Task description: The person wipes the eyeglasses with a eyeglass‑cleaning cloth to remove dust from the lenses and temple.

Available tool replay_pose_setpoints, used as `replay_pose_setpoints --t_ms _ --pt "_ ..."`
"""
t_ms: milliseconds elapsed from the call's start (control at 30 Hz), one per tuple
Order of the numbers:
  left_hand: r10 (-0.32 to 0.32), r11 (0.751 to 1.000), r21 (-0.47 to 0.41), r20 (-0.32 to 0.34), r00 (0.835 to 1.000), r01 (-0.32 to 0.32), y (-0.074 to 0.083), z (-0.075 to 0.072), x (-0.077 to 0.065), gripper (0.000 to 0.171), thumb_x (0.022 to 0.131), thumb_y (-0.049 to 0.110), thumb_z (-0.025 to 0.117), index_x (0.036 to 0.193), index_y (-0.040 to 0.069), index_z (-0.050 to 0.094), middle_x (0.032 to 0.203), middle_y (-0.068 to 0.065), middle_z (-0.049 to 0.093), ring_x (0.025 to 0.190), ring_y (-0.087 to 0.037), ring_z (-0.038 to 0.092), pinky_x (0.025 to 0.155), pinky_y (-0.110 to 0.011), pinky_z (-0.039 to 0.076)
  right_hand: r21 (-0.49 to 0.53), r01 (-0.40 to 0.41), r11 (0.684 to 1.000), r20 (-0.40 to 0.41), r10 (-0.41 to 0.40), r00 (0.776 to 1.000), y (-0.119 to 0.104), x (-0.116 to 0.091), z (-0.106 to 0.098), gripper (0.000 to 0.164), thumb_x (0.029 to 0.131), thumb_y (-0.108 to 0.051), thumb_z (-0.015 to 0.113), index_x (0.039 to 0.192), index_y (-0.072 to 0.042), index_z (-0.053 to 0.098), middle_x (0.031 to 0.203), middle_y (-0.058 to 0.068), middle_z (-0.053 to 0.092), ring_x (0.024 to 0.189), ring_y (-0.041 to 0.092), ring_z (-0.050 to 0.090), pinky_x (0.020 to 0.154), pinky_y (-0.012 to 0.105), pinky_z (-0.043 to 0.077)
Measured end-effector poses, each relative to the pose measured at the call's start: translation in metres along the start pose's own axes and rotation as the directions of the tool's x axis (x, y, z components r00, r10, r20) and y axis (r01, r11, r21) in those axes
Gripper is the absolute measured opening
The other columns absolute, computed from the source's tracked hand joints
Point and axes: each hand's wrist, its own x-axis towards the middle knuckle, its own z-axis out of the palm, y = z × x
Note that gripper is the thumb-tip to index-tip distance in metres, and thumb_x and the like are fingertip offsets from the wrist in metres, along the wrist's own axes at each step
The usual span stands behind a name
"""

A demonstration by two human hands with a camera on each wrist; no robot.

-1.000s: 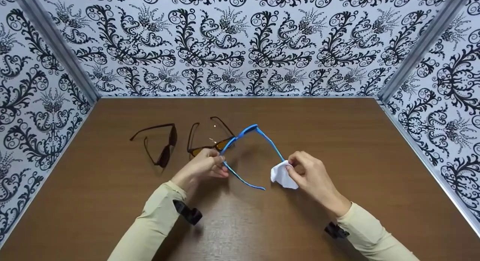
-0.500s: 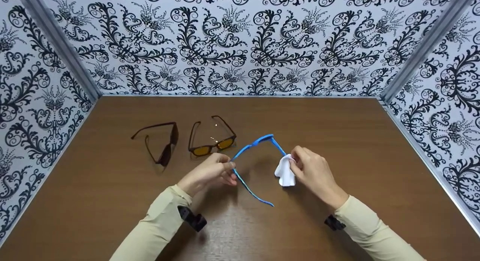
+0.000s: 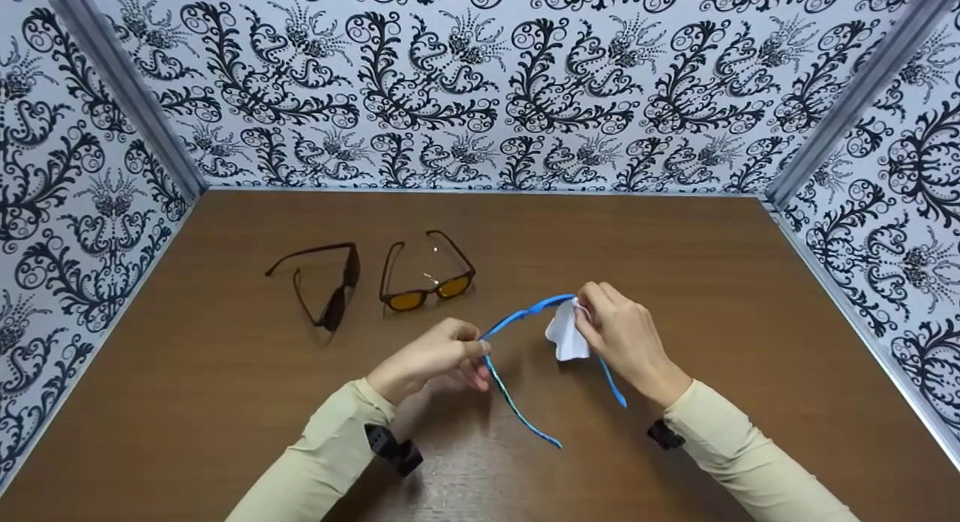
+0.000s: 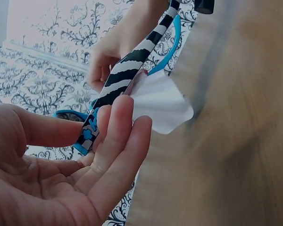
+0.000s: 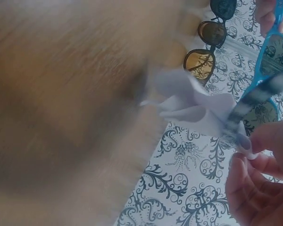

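Observation:
In the head view, blue-framed sunglasses (image 3: 534, 309) are held above the table between both hands. My left hand (image 3: 441, 357) pinches one front corner by the hinge, between thumb and fingers. The left wrist view shows that side's temple (image 4: 137, 60), striped black and white inside, slanting away from the fingers. My right hand (image 3: 626, 338) pinches a white cloth (image 3: 568, 334) at the opposite corner, where the other temple begins. That temple's blue tip (image 3: 616, 394) hangs below the right hand. Loose folds of the cloth (image 5: 193, 103) spread out in the right wrist view.
Dark sunglasses (image 3: 335, 308) lie with temples unfolded on the brown table (image 3: 675, 252), at the left. Beside them sit glasses with yellow lenses (image 3: 406, 301). Patterned black-and-white walls (image 3: 465, 79) enclose the back and sides.
The blue sunglasses and left hand have moved right and toward the person. The right hand's cloth has slid along the temple up to the front corner. The yellow-lens glasses are now uncovered.

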Motion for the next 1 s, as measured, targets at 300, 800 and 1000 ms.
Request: replay_pose_setpoints --t_ms 300,800,1000 --pt "-0.014 1.000 0.012 -0.004 1.000 0.014 0.001 0.001 0.000 0.016 0.096 0.005 0.050 0.093 -0.010 0.057 0.069 -0.010 0.062 0.060 -0.017 0.065 0.074 -0.045 0.057 -0.018 0.046 0.999 -0.018 -0.046 0.999 0.003 -0.005 0.001 0.009 0.081 -0.004 0.064 0.087 -0.006 0.059 0.074 0.000 0.052 0.056 0.009 0.046 0.044 0.027 0.040" --pt "0.004 1.000 -0.003 -0.077 0.997 -0.004 0.002 -0.018 0.003 0.015 0.096 0.004 0.048 0.089 -0.007 0.056 0.069 -0.010 0.062 0.061 -0.017 0.067 0.071 -0.042 0.057 -0.013 0.152 0.988 0.021 -0.152 0.988 0.004 -0.024 -0.011 0.025 0.073 0.002 0.076 0.084 -0.009 0.056 0.071 -0.005 0.049 0.055 0.004 0.047 0.042 0.025 0.041" --pt "0.004 0.999 -0.031 -0.102 0.995 -0.007 -0.002 -0.025 0.006 0.015 0.097 0.004 0.047 0.087 -0.005 0.055 0.069 -0.011 0.062 0.061 -0.018 0.067 0.076 -0.046 0.056 0.029 0.130 0.991 0.037 -0.131 0.991 0.001 -0.030 -0.022 0.026 0.072 0.004 0.074 0.083 -0.010 0.055 0.071 -0.006 0.049 0.057 0.002 0.046 0.045 0.022 0.040"
